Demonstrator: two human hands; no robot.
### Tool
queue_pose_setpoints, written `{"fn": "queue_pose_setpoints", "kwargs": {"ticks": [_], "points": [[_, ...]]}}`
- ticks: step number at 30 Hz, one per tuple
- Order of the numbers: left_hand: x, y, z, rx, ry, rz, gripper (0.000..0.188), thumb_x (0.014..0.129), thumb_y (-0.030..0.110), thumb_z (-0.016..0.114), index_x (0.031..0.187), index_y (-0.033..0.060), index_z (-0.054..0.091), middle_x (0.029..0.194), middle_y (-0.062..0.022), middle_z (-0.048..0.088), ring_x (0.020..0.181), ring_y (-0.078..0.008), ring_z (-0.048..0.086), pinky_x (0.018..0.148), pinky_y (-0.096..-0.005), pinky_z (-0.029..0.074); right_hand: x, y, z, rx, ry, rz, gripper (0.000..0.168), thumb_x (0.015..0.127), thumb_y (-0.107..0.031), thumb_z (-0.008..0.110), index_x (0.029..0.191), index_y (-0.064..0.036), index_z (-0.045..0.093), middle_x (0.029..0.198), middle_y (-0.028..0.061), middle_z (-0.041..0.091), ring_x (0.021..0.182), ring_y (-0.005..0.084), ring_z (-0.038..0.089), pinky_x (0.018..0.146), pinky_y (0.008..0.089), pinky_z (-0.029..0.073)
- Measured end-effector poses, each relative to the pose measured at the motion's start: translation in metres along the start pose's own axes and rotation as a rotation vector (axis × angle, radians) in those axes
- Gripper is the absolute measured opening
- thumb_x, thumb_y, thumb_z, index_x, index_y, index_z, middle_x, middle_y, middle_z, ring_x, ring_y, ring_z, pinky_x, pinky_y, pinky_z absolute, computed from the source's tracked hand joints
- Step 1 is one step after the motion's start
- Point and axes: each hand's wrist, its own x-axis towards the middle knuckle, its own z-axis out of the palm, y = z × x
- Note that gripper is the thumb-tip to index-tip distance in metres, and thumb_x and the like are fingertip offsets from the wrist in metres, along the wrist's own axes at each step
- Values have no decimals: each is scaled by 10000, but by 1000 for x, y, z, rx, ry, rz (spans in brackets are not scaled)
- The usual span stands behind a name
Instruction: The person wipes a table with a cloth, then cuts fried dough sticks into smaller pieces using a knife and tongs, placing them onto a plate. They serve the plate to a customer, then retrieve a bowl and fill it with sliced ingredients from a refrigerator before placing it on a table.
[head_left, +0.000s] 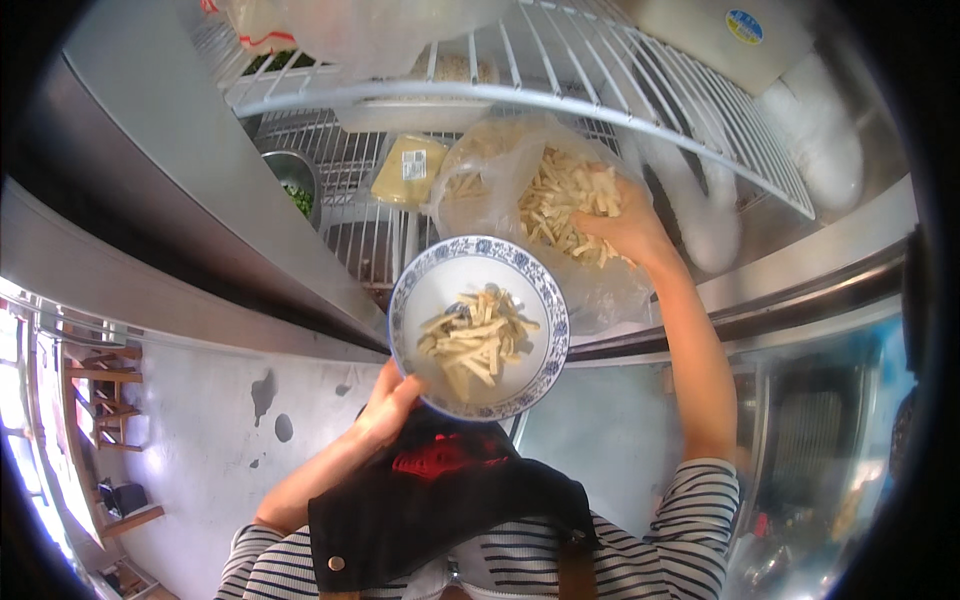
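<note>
My left hand (394, 401) grips the lower left rim of a blue-and-white patterned bowl (482, 251), thumb on the rim. Pale cut strips of food (480, 341) lie heaped in the bowl's middle. Beyond it, on a wire shelf inside a refrigerator, an open clear plastic bag (487, 202) holds many more such strips (559, 199). My right hand (619, 221) reaches into this bag from the right, its fingers closed around a bunch of strips. The bowl is held just in front of the bag.
An upper wire shelf (480, 91) crosses above my right hand, with plastic bags on it. Left of the bag are a wrapped yellow block (405, 171) and a metal container (311, 184) with chopped greens. Frosted pipes (709, 217) run at the right, and the refrigerator's door frame (225, 187) stands left.
</note>
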Motion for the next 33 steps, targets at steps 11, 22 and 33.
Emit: {"fn": "queue_pose_setpoints", "kwargs": {"ticks": [11,22,33], "points": [[4,-2,-6,-18,-48,9,488,752,68,453,1219,-37,359,1164,-118,484,1076,-191,426,931,-301,315,-75,-19,86,-160,-359,-172,568,641,-39,678,1162,-72,454,1008,114,502,944,230,523,807,314,457],[3,-3,-10,-84,-26,17,425,782,63,463,1190,-28,387,1123,-104,503,1038,-183,458,901,-299,350,-66,-42,57,-335,-430,-215,586,719,-157,635,1251,-123,389,1277,194,338,1128,352,388,924,383,355],[0,-4,-11,7,-61,46,368,778,60,442,1128,-54,448,1074,-102,536,995,-176,479,856,-295,376,66,84,37,-1079,-225,3,973,497,-303,757,1307,-96,260,1288,208,312,1185,361,319,968,388,313]]}}
